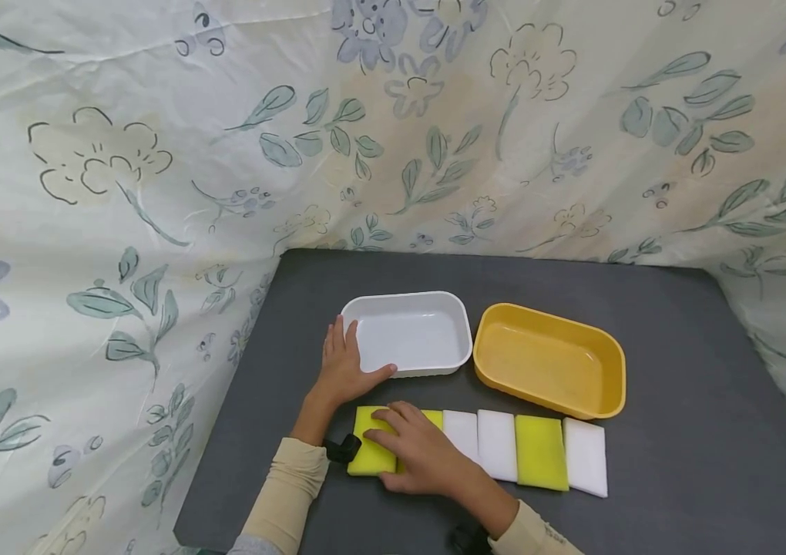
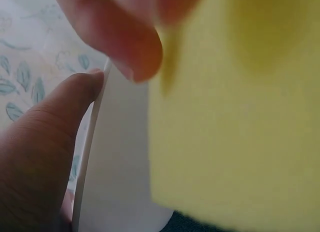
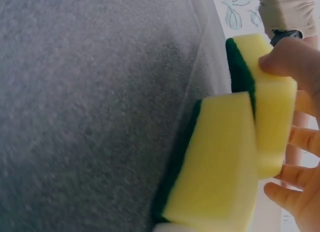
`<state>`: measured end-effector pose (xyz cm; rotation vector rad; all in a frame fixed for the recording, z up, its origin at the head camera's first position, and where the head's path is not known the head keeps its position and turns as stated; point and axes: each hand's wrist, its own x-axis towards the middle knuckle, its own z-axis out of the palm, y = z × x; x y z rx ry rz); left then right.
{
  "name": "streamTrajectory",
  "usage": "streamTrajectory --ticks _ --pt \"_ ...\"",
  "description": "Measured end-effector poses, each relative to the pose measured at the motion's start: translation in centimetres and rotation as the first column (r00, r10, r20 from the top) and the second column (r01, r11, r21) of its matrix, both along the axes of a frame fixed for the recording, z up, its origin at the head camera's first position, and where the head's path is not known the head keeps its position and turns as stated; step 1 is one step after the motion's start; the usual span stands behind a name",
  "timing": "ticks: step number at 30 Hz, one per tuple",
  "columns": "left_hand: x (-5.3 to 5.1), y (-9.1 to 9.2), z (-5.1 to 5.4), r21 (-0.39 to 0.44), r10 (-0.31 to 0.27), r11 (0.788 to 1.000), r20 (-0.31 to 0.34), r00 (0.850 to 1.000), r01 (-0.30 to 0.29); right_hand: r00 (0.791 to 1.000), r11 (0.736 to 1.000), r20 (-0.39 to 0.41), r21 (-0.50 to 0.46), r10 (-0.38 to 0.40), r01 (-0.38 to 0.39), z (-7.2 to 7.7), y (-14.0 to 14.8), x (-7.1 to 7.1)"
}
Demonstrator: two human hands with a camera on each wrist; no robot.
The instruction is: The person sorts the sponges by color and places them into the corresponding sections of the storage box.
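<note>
At the left end of a row of sponges, my right hand (image 1: 428, 455) pinches a yellow sponge (image 1: 368, 443) between thumb and fingers. In the right wrist view this sponge (image 3: 275, 112) has a dark green layer and stands beside a second yellow sponge (image 3: 215, 162). My left hand (image 1: 347, 370) rests spread on the left end of the white tray (image 1: 410, 368), its thumb along the front rim. The left wrist view shows yellow sponge (image 2: 235, 142) up close, partly hiding the tray wall (image 2: 120, 157), with blurred fingertips above.
A yellow tray (image 1: 549, 358) sits right of the white one. Farther right in the row lie white sponges (image 1: 497, 445), another yellow sponge (image 1: 541, 453) and a white one (image 1: 585, 456) at the end. Floral cloth (image 1: 434, 154) hangs behind and left of the dark table (image 1: 705, 447).
</note>
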<state>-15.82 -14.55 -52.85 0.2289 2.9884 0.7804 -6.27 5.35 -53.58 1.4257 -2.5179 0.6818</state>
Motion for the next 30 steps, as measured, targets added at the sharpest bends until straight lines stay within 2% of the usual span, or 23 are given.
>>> streamTrajectory --ticks 4,11,16,23,30 --pt "-0.3 0.5 0.1 0.009 0.001 1.000 0.004 1.000 -0.001 0.999 0.999 0.001 -0.017 0.033 -0.033 0.8 1.0 -0.5" --pt "-0.7 1.4 -0.1 -0.009 0.020 1.000 0.038 0.999 -0.020 0.995 0.995 -0.044 -0.042 0.090 -0.092 1.9 2.8 -1.9" --pt "-0.9 1.9 -0.1 -0.014 0.044 0.999 0.032 0.999 -0.043 0.993 0.992 0.002 -0.058 0.116 -0.116 2.8 4.0 -3.0" --pt "-1.0 1.9 -0.5 -0.022 0.044 0.999 0.040 0.998 -0.043 0.986 0.984 0.107 -0.139 0.125 -0.110 4.0 5.1 -4.0" --pt "-1.0 1.9 -0.6 -0.029 0.047 0.999 0.022 0.999 -0.046 0.992 0.982 0.100 -0.183 0.073 -0.054 5.7 6.6 -5.8"
